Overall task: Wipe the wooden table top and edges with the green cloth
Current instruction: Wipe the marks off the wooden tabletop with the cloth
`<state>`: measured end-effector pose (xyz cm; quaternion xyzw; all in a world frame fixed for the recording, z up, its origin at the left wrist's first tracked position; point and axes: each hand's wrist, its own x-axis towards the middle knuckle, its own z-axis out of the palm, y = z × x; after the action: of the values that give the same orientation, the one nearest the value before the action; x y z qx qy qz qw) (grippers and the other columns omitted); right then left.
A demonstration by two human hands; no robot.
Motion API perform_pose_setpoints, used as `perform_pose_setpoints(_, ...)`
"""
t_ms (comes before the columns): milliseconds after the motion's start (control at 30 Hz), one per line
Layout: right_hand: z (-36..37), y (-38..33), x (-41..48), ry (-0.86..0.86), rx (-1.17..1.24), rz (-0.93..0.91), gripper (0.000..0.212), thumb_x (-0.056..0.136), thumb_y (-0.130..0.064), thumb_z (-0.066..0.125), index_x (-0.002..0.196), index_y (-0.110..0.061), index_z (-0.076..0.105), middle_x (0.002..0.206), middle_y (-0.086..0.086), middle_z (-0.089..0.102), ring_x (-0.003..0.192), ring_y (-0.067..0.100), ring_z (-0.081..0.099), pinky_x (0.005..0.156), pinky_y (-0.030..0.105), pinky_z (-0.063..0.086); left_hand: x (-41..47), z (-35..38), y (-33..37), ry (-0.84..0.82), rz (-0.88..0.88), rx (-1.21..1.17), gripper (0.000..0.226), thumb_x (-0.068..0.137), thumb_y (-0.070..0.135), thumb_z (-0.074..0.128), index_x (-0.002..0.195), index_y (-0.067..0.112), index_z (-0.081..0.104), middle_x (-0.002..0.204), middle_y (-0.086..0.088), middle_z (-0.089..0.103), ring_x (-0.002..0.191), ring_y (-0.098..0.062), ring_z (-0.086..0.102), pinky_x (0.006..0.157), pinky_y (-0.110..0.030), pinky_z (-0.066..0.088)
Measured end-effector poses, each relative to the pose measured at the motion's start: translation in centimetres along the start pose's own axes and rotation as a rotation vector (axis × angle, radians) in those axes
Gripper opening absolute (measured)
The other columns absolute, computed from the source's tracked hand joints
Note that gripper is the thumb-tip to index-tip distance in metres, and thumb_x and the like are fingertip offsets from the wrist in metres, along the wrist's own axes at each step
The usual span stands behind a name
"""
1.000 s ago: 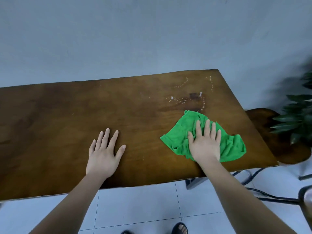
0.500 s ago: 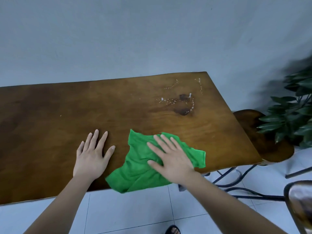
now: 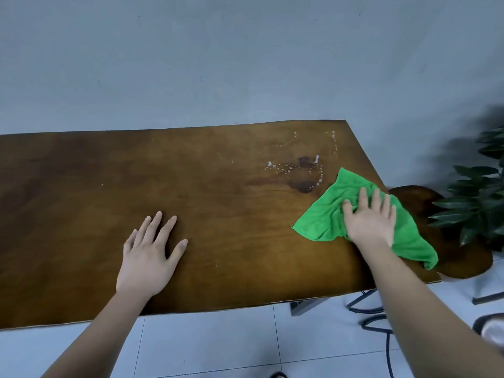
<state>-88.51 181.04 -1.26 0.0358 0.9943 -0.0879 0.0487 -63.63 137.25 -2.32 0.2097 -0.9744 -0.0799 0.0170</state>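
Cloth (image 3: 323,216): a green, rumpled sheet lying near the right end of the table (image 3: 109,186). Its lower right corner droops past the table's right edge. Your right hand (image 3: 368,223) lies flat on its middle, fingers straight and a little apart, pressing it to the wood and not gripping it. Your left hand (image 3: 148,257) rests palm down on bare wood well to the left, fingers spread, holding nothing.

Handling, judged from the creases and the hanging corner: the cloth is light, soft and limp. It has no stiffness of its own, so it likely goes only where your palm pushes it, and loose corners will trail or fold under. It probably slides easily on the smooth top. Press on the centre so that the most fabric stays under your hand. For the edges, drape it over the rim and pinch it between thumb and fingers.

Droplets (image 3: 293,167): pale specks round a dark patch, just beside the cloth's upper corner and not yet wiped.
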Motion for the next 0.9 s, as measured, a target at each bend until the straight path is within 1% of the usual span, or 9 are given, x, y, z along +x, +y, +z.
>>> perform_pose_setpoints(133, 1.3, -8.9, -2.8, -0.078, -0.096, -0.197, 0.087, 0.102, -0.07, -0.008, 0.178, -0.028, -0.009, 0.184, 0.013, -0.015, 0.171, 0.039, -0.012, 0.138, 0.062, 0.001, 0.1, 0.0, 0.0, -0.009, -0.008, -0.001, 0.087, 0.1, 0.088, 0.007, 0.174, 0.043, 0.017, 0.184, 0.008, 0.01, 0.171, -0.019, 0.001, 0.137, -0.052, 0.007)
perform_pose_setpoints(233, 2.6, -16.0, -6.1, -0.116, -0.133, -0.385, 0.083, 0.105, -0.072, -0.009, 0.175, -0.029, -0.015, 0.18, 0.017, -0.023, 0.168, 0.044, -0.019, 0.136, 0.067, -0.004, 0.2, 0.0, 0.0, -0.009, -0.009, 0.002, 0.087, 0.1, 0.088, 0.007, 0.174, 0.045, 0.017, 0.184, 0.009, 0.009, 0.171, -0.019, 0.001, 0.137, -0.053, 0.007)
perform_pose_setpoints(300, 3.4, -19.8, -8.6, -0.142, -0.141, -0.534, 0.083, 0.104, -0.075, -0.009, 0.175, -0.031, -0.015, 0.179, 0.017, -0.024, 0.167, 0.045, -0.023, 0.135, 0.068, -0.008, 0.1, 0.1, 0.0, -0.002, -0.003, -0.007, 0.085, 0.1, 0.088, 0.009, 0.173, 0.044, 0.019, 0.184, 0.009, 0.011, 0.171, -0.018, 0.001, 0.137, -0.053, 0.009)
perform_pose_setpoints(400, 4.0, -23.0, -11.3, -0.208, -0.145, -0.785, 0.083, 0.106, -0.08, 0.001, 0.177, -0.038, -0.006, 0.184, 0.01, -0.018, 0.169, 0.039, -0.023, 0.135, 0.065, -0.011, 0.2, 0.1, -0.1, -0.009, -0.001, -0.001, 0.084, 0.101, 0.087, 0.009, 0.173, 0.045, 0.018, 0.184, 0.01, 0.009, 0.171, -0.016, -0.001, 0.137, -0.052, 0.008)
perform_pose_setpoints(533, 3.4, -21.5, -8.7, -0.22, -0.186, -1.012, 0.085, 0.102, -0.089, 0.001, 0.175, -0.046, -0.002, 0.185, -0.002, -0.014, 0.171, 0.025, -0.017, 0.138, 0.056, -0.009, 0.4, 0.2, -0.1, -0.011, -0.01, 0.009, 0.083, 0.101, 0.087, 0.01, 0.173, 0.047, 0.016, 0.184, 0.011, 0.008, 0.17, -0.016, -0.001, 0.137, -0.052, 0.008)
perform_pose_setpoints(600, 2.5, -19.0, -5.2, -0.211, -0.172, -0.984, 0.085, 0.101, -0.091, 0.0, 0.175, -0.048, -0.001, 0.184, -0.006, -0.015, 0.171, 0.021, -0.015, 0.139, 0.054, -0.006, 0.3, 0.3, -0.1, -0.016, -0.016, 0.009, 0.083, 0.101, 0.087, 0.011, 0.173, 0.047, 0.016, 0.184, 0.011, 0.007, 0.17, -0.015, -0.001, 0.137, -0.051, 0.008)
perform_pose_setpoints(700, 0.9, -14.3, 0.6, -0.17, -0.125, -0.817, 0.087, 0.101, -0.093, 0.006, 0.176, -0.049, 0.007, 0.186, -0.009, -0.009, 0.172, 0.016, -0.01, 0.14, 0.052, 0.0, 0.4, 0.3, -0.2, -0.038, -0.032, 0.001, 0.084, 0.1, 0.089, 0.009, 0.173, 0.048, 0.013, 0.184, 0.013, 0.003, 0.17, -0.015, -0.003, 0.137, -0.051, 0.005)
perform_pose_setpoints(833, -0.9, -8.3, 7.1, -0.11, -0.11, -0.557, 0.095, 0.095, -0.096, 0.002, 0.176, -0.047, 0.01, 0.186, -0.008, -0.002, 0.173, 0.021, -0.001, 0.14, 0.051, 0.002, 0.4, 0.2, -0.1, -0.037, -0.035, -0.008, 0.087, 0.098, 0.09, 0.006, 0.173, 0.048, 0.012, 0.184, 0.014, 0.001, 0.17, -0.015, -0.004, 0.137, -0.051, 0.004)
perform_pose_setpoints(900, -1.3, -6.6, 9.8, -0.08, -0.083, -0.412, 0.094, 0.098, -0.094, 0.004, 0.177, -0.043, 0.011, 0.187, -0.005, 0.0, 0.173, 0.023, 0.0, 0.14, 0.051, 0.003, 0.5, 0.2, 0.0, -0.041, -0.033, -0.002, 0.087, 0.097, 0.09, 0.004, 0.173, 0.048, 0.012, 0.184, 0.014, 0.0, 0.17, -0.014, -0.005, 0.137, -0.05, 0.003)
